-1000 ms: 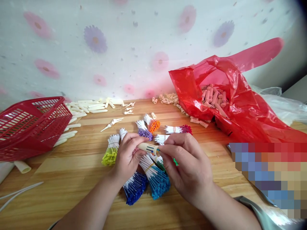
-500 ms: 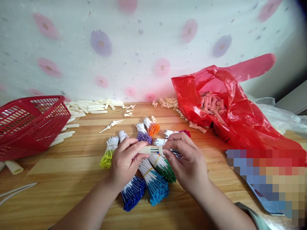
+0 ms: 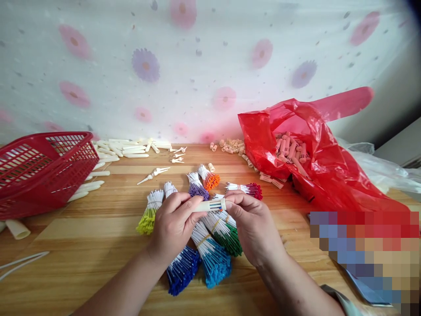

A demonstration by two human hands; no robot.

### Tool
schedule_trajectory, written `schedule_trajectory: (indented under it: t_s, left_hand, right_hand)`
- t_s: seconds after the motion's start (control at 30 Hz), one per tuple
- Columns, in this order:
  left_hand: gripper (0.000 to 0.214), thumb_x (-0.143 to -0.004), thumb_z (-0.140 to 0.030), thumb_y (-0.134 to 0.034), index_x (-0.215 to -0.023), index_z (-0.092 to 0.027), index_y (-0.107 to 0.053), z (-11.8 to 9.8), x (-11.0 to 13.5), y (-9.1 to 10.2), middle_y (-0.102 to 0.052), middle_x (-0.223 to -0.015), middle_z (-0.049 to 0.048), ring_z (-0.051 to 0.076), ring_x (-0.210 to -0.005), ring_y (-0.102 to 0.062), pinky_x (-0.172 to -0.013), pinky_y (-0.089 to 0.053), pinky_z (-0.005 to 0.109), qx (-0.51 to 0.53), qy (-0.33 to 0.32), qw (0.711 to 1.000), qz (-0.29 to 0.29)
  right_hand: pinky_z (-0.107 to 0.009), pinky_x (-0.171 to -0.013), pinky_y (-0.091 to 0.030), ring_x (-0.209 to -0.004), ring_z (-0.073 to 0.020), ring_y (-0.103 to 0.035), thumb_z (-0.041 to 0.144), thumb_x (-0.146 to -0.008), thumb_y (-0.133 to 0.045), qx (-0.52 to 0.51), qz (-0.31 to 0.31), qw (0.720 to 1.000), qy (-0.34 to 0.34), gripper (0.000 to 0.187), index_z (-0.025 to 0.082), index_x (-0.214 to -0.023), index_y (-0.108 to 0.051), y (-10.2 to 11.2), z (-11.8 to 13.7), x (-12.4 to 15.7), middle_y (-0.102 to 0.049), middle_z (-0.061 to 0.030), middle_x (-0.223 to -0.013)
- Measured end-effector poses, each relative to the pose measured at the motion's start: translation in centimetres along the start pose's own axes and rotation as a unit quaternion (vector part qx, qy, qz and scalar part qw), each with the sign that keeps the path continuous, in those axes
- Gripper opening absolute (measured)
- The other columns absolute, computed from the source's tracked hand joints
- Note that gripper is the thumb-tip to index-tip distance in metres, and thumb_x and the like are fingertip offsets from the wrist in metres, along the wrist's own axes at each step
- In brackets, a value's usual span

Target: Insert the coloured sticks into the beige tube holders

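My left hand (image 3: 173,226) is closed around a cream pen barrel (image 3: 210,205) with coloured refill tips showing inside. My right hand (image 3: 253,224) pinches the barrel's right end with thumb and fingers. Both hands hover over several bundles of thin white refills with coloured ends: yellow-green (image 3: 148,213), dark blue (image 3: 182,270), light blue (image 3: 213,259), green (image 3: 226,237), purple (image 3: 196,186), orange (image 3: 208,177) and dark red (image 3: 246,188). They fan out on the wooden table (image 3: 98,237).
A red plastic basket (image 3: 42,171) stands at the left edge. Cream barrels (image 3: 123,149) lie behind it. A red plastic bag (image 3: 312,162) at the right holds small pinkish caps, and several caps (image 3: 232,145) are spilled beside it. A flowered sheet (image 3: 184,66) hangs behind.
The right hand's fingers shifted from beside the barrel's end to a pinch right on it. The view tilted up slightly. The barrel stays in the left hand.
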State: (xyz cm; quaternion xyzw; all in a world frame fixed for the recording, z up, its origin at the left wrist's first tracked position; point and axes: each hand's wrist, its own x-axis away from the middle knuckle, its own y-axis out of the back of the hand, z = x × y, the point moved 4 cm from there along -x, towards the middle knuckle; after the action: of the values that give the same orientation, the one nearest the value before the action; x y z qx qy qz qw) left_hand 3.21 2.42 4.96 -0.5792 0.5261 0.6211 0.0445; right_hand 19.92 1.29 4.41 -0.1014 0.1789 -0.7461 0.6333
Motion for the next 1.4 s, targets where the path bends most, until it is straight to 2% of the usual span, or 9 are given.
schedule_trajectory:
  t_s: [0.23,0.4,0.53,0.63,0.73,0.83,0.97,1.07,1.4]
  left_hand:
    - [0.019,-0.086,-0.027,-0.061,-0.103,-0.019,-0.064,0.0,0.0,0.0,-0.059,-0.087,0.0052,0.017,-0.077,-0.058,-0.069,-0.047,0.029,-0.008,-0.012,1.000,-0.003]
    - [0.018,-0.086,-0.030,-0.060,-0.101,-0.020,-0.065,0.1,-0.1,0.2,-0.060,-0.087,0.0053,0.017,-0.079,-0.059,-0.071,-0.047,0.029,0.002,-0.010,1.000,-0.019]
    - [0.020,-0.089,-0.033,-0.054,-0.092,-0.016,-0.064,0.9,-0.3,-0.5,-0.061,-0.085,0.0056,0.017,-0.078,-0.059,-0.069,-0.047,0.028,0.104,0.084,0.990,0.038]
    - [0.025,-0.088,-0.039,-0.051,-0.085,-0.015,-0.060,1.5,0.0,-2.0,-0.056,-0.070,0.0001,0.014,-0.064,-0.054,-0.058,-0.043,0.024,0.230,0.212,0.940,0.134]
    - [0.019,-0.084,-0.034,-0.056,-0.077,-0.017,-0.055,1.1,0.4,-3.0,-0.050,-0.060,-0.0052,0.012,-0.056,-0.048,-0.054,-0.040,0.023,0.295,0.264,0.897,0.196]
    - [0.015,-0.083,-0.025,-0.055,-0.070,-0.017,-0.056,0.4,0.5,-3.4,-0.053,-0.062,-0.0042,0.012,-0.058,-0.050,-0.057,-0.041,0.024,0.278,0.233,0.908,0.211]
    - [0.017,-0.073,-0.006,-0.055,-0.079,-0.018,-0.066,-0.6,0.7,-4.1,-0.065,-0.080,0.0013,0.016,-0.076,-0.059,-0.071,-0.044,0.027,0.254,0.111,0.924,0.263]
    - [0.026,-0.069,-0.002,-0.053,-0.081,-0.019,-0.068,-0.4,1.0,-4.6,-0.067,-0.081,0.0012,0.016,-0.078,-0.060,-0.071,-0.044,0.026,0.229,0.089,0.925,0.288]
    - [0.017,-0.076,-0.013,-0.050,-0.061,-0.018,-0.057,0.0,0.9,-4.7,-0.056,-0.059,-0.0026,0.014,-0.059,-0.051,-0.055,-0.031,0.022,0.176,0.118,0.929,0.302]
  right_hand:
    - [-0.030,-0.078,-0.044,-0.082,-0.0160,-0.055,0.027,-0.061,-0.077,-0.033,-0.002,0.999,-0.029,0.012,0.018,-0.059,-0.069,-0.1,0.0,0.1,-0.060,-0.0032,-0.086]
    - [-0.037,-0.083,-0.045,-0.094,-0.0221,-0.056,0.031,-0.066,-0.072,-0.050,0.067,0.996,-0.029,0.015,0.017,-0.060,-0.069,-0.2,0.3,-0.1,-0.062,-0.0084,-0.100]
    - [-0.039,-0.089,-0.044,-0.102,-0.0226,-0.057,0.030,-0.080,-0.061,0.099,0.086,0.987,0.093,0.015,0.020,-0.080,-0.072,1.5,1.8,-0.4,-0.064,-0.0084,-0.102]
    - [-0.034,-0.082,-0.045,-0.090,-0.0192,-0.059,0.024,-0.085,-0.056,0.358,0.078,0.911,0.189,0.014,0.019,-0.086,-0.069,3.3,2.8,0.5,-0.064,-0.0062,-0.090]
    - [-0.031,-0.073,-0.045,-0.079,-0.0181,-0.057,0.020,-0.086,-0.054,0.570,0.151,0.793,0.153,0.016,0.018,-0.079,-0.068,4.0,2.0,2.3,-0.062,-0.0054,-0.081]
    - [-0.031,-0.075,-0.044,-0.083,-0.0201,-0.057,0.021,-0.086,-0.055,0.691,0.162,0.698,0.101,0.014,0.017,-0.084,-0.069,4.0,0.7,3.8,-0.064,-0.0069,-0.083]
    - [-0.029,-0.073,-0.042,-0.087,-0.0214,-0.059,0.026,-0.089,-0.051,0.782,0.136,0.604,0.073,0.018,0.019,-0.088,-0.068,2.9,-0.2,4.1,-0.065,-0.0082,-0.086]
    - [-0.029,-0.070,-0.042,-0.084,-0.0219,-0.060,0.025,-0.089,-0.048,0.805,0.134,0.575,0.064,0.022,0.018,-0.084,-0.068,2.0,-0.4,3.4,-0.066,-0.0097,-0.085]
    - [-0.031,-0.073,-0.045,-0.087,-0.0242,-0.063,0.018,-0.086,-0.045,0.832,0.138,0.533,0.066,0.022,0.014,-0.086,-0.067,0.3,-1.1,2.0,-0.068,-0.0132,-0.092]
